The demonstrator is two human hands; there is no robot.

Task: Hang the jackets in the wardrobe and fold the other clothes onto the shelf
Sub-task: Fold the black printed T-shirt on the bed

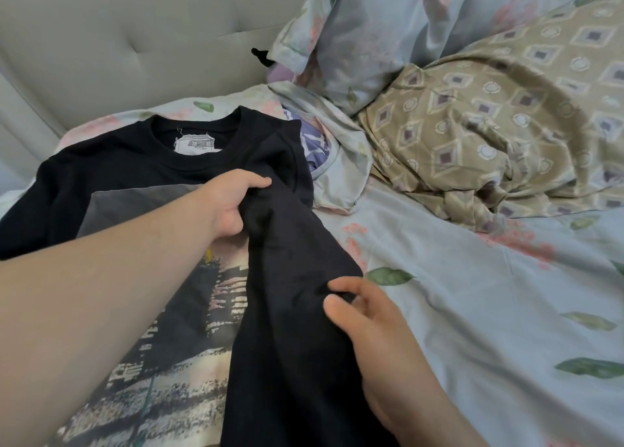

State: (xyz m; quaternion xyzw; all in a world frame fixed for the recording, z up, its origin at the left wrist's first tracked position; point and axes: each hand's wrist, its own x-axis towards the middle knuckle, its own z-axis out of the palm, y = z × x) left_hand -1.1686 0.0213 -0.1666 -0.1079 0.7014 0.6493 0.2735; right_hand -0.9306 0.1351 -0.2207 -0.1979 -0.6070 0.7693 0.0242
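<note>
A black T-shirt (108, 163) with a large printed picture on its front lies face up on the bed, collar toward the headboard. Its right side is folded over the print as a long black strip. My left hand (233, 203) grips that folded cloth near the shoulder. Lower down, my right hand (364, 318) pinches the folded edge between thumb and fingers.
The bed sheet (472, 311) is pale blue with leaves and pink flowers. A tan patterned blanket (489, 126) is bunched at the right. A floral pillow (371, 34) leans on the padded grey headboard (118, 34). Crumpled bedding (334, 149) lies beside the shirt.
</note>
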